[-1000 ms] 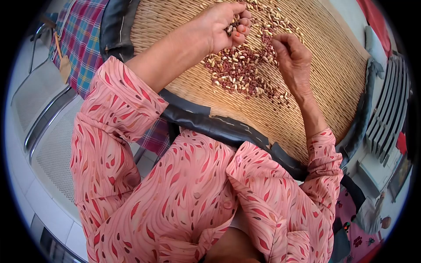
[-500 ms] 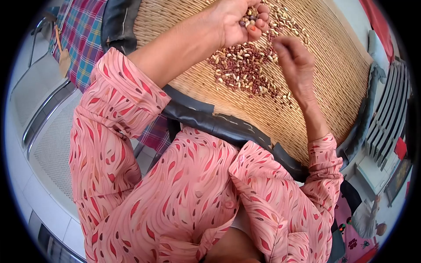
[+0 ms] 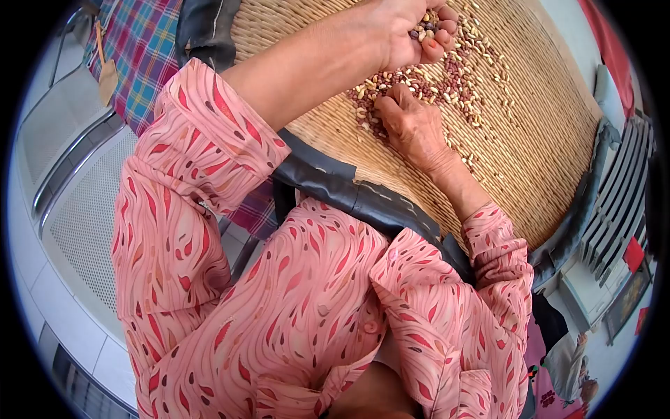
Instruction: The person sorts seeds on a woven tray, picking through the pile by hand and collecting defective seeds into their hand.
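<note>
Several dark and pale beans rest in the palm of my left hand, whose fingers curl up around them. This hand hovers over a wide, round woven tray near the top of the view. Spread across the weave are red-brown and cream beans. My right hand reaches down into their near edge, fingertips bent together among them. Whatever those fingertips pinch is hidden under the hand.
A black stitched rim edges the tray close to my body. Plaid cloth and a perforated metal chair are on the left. Stacked grey slats stand at the right, beyond the rim.
My right hand has moved left and down into the beans from above their right side. My left hand still cups its beans; the view has shifted slightly.
</note>
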`<state>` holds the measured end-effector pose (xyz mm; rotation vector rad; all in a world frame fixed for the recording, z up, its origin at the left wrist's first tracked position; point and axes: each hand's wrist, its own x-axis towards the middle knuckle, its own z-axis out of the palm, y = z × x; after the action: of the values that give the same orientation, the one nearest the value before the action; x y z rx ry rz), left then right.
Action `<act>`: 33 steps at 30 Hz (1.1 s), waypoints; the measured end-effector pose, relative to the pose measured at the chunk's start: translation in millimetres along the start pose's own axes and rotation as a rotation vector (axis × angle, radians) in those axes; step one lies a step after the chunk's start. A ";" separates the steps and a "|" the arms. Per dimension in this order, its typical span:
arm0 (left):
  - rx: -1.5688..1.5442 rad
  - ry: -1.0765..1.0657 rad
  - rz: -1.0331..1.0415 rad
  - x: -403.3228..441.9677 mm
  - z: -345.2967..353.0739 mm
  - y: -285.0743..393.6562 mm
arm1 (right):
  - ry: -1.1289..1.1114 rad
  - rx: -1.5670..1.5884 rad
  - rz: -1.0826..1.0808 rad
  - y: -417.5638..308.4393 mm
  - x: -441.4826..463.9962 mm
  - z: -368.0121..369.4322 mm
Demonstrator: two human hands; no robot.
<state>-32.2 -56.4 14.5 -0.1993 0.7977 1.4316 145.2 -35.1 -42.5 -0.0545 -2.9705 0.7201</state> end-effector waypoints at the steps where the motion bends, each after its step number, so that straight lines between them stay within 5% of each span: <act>1: 0.000 -0.004 0.003 -0.6 0.1 0.3 | 0.003 0.015 0.017 1.3 -0.7 0.9; 5: 0.043 0.024 0.017 -8.7 -1.9 3.7 | 0.168 0.366 0.174 11.9 3.1 4.2; 9: 0.101 0.158 0.004 -27.0 4.4 5.5 | 0.328 0.337 0.352 38.3 8.7 -3.4; 10: 0.000 -0.040 -0.091 -21.5 -10.6 3.5 | 0.468 0.336 0.320 43.6 4.6 -10.9; 12: 0.032 0.207 -0.086 -21.8 -9.4 -2.7 | 0.413 0.445 0.547 47.8 14.1 -39.4; 13: 0.069 0.177 -0.096 -15.9 -19.7 -3.8 | 0.641 0.364 0.393 58.2 18.7 -41.2; 17: 0.083 0.157 -0.171 -9.7 -32.9 -13.1 | 0.766 0.366 0.289 40.1 32.5 -84.9; 19: 0.108 0.207 -0.161 -17.3 -11.4 -18.4 | 0.745 0.120 0.101 24.4 33.2 -87.8; 21: 0.131 0.279 -0.092 -20.9 3.8 -23.3 | 0.556 0.064 0.132 16.3 31.6 -78.2; 29: -0.077 0.149 -0.147 5.1 -50.8 18.3 | 0.776 0.084 0.121 23.4 32.2 -48.7; 33: -0.089 0.146 -0.009 -12.8 -27.9 35.3 | 0.456 0.145 -0.215 4.4 24.0 -2.6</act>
<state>-74.3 -76.5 13.4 -0.3788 0.8514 1.4572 121.6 -28.7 -40.5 0.0956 -2.4408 0.7711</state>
